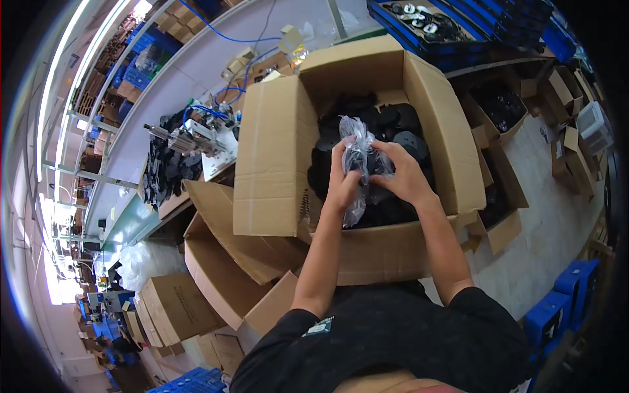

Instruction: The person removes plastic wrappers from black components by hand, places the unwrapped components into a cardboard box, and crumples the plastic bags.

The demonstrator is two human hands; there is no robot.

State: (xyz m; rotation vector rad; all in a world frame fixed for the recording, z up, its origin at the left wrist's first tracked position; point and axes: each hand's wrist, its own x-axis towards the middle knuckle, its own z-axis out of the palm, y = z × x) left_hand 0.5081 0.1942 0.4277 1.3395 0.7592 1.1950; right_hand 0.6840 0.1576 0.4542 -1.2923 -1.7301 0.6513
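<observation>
Both hands grip a crumpled clear plastic bag [354, 162] with something dark inside that I cannot make out. My left hand [345, 180] closes on the bag's left side, thumb toward the middle. On the right side, my right hand [403, 173] curls its fingers and thumb around the plastic. The bag is above an open cardboard box [265, 164], whose flaps are folded outward. Inside the box lie many flat, round black parts [400, 118], partly hidden by my hands and the bag.
A metal bench fixture [196, 134] with blue hoses stands left, near piled black pieces [169, 160]. Another open cardboard box [219, 262] sits lower left. Blue trays [458, 26] hold parts at the upper right. More boxes [501, 196] and blue crates [557, 308] stand right.
</observation>
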